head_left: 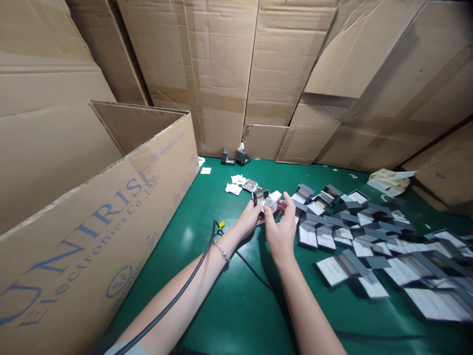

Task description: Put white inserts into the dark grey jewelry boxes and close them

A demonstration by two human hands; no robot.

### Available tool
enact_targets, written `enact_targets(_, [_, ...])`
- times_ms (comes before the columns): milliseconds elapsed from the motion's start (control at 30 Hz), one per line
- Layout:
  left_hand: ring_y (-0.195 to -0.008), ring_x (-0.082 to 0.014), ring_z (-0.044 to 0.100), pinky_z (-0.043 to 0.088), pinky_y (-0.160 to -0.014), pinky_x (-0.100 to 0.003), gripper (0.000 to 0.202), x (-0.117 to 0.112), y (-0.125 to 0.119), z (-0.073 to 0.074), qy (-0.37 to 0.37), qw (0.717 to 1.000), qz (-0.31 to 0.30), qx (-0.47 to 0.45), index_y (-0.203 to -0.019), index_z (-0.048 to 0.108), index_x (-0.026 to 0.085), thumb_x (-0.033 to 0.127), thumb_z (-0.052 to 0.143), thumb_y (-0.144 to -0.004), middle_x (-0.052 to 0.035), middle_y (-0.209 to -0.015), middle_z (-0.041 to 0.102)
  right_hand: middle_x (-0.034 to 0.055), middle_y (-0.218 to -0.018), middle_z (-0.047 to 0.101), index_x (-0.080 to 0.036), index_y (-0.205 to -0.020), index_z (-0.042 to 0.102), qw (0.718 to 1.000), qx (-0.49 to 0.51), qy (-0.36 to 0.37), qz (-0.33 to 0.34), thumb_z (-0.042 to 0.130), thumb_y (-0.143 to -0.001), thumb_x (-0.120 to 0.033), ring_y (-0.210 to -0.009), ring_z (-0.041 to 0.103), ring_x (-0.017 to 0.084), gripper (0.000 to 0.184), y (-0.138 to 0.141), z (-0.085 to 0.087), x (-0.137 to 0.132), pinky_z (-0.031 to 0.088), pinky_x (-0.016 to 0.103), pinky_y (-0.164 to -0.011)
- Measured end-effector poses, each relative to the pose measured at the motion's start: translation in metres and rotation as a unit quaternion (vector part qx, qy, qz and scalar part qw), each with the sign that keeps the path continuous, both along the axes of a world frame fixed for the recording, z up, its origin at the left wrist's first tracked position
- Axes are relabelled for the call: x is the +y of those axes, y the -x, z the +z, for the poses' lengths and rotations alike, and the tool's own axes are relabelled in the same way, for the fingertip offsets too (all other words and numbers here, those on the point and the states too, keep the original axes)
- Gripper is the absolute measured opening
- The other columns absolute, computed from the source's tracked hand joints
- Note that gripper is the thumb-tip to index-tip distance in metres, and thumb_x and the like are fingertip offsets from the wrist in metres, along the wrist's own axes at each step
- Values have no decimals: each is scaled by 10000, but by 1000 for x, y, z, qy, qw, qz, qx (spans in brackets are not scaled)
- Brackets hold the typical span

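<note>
My left hand (247, 219) grips a small open dark gift box (260, 196) from below, just above the green mat. My right hand (283, 229) pinches a white paper or foam insert (272, 203) at the box's mouth, and the two hands nearly touch. To the right of my hands lie many open grey boxes with white linings (332, 268), overlapping in rows. A black cable (181, 291) runs along my left forearm, which wears a silver chain bracelet (221, 251).
A large printed cardboard carton (111, 212) stands along the mat's left side. Flattened cardboard (221, 59) lines the back wall. Several white paper pieces (233, 188) and a small open box (250, 185) lie ahead of my hands. Dark boxes (235, 158) stand at the far edge, with a crumpled white bundle (388, 183) at right.
</note>
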State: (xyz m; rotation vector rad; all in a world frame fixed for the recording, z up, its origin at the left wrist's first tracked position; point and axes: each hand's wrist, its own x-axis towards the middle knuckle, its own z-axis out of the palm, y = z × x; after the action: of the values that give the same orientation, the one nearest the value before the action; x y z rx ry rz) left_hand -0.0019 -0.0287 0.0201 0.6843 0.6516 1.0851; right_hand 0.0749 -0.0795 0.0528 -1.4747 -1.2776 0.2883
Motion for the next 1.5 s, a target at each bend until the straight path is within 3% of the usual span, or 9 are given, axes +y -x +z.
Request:
enact_targets(100, [-963,-192,600,452,-882,-363,384,-5,-1,3,15,997,-17,68,-1151,515,181,290,614,-796,-124,-1138,607,138,-1209,512,-183,-1327,358,997,57,-34,-34,530,-821,-429,-1093,521,228,589,1,-7,3,425,410,-927])
enact_targets(333, [-905,-170,614,443,-847,-336,574,-13,7,8,-16,982,-186,39,-1226,497,232,321,719,-705,-99,-1155,601,155,-1172,502,-155,-1272,360,984,89,-118,-100,568,-793,-414,-1000,554,212,582,-9,-4,7,470,378,-844])
enact_targets(400, [-841,-150,627,453,-832,-328,594,-12,11,7,-11,978,-207,28,-1217,505,238,304,741,-677,-83,-1099,626,146,-1148,512,-159,-1247,373,979,120,-117,-117,565,-791,-404,-957,565,199,552,-14,2,7,483,362,-810])
enact_targets(500, [-708,-156,643,494,-739,-324,551,-7,15,4,27,973,-228,-18,-1206,512,213,494,626,-746,-72,-903,676,122,-1092,531,-170,-1207,378,968,187,-104,-127,556,-785,-411,-838,578,166,518,-23,5,10,503,349,-751])
enact_targets(633, [-651,-192,656,517,-619,-309,620,-1,17,0,91,957,-268,-60,-1144,559,134,629,341,-841,-96,-754,682,70,-993,528,-194,-1120,381,950,277,-115,-84,560,-765,-443,-801,565,149,470,-35,1,18,526,321,-684])
enact_targets(867, [-664,-206,671,531,-610,-329,342,-2,22,4,110,943,-308,-56,-1097,600,131,308,440,-852,-97,-807,698,25,-938,528,-227,-1096,360,930,353,-97,-15,569,-746,-435,-616,550,98,459,-37,5,17,531,286,-565])
enact_targets(1067, [-729,-240,675,497,-559,-288,595,-5,26,1,135,857,-496,-37,-1048,617,69,577,391,-837,-191,-904,693,22,-908,547,-227,-1100,385,931,351,-88,41,555,-745,-423,-665,568,120,440,-31,6,13,511,274,-549])
enact_targets(1267, [-639,-182,634,472,-584,-272,506,-4,23,-2,154,893,-417,-63,-1047,609,53,487,440,-851,-178,-865,687,61,-995,564,-193,-1105,408,951,295,-96,7,562,-742,-410,-894,580,162,450,-31,1,17,484,353,-814])
enact_targets(1500, [-826,-163,611,459,-840,-337,283,-3,15,2,87,976,-135,-149,-1049,608,126,305,562,-835,-85,-932,654,70,-1046,548,-217,-1098,359,932,348,-82,-51,597,-723,-469,-926,585,169,511,-34,-1,21,486,358,-823])
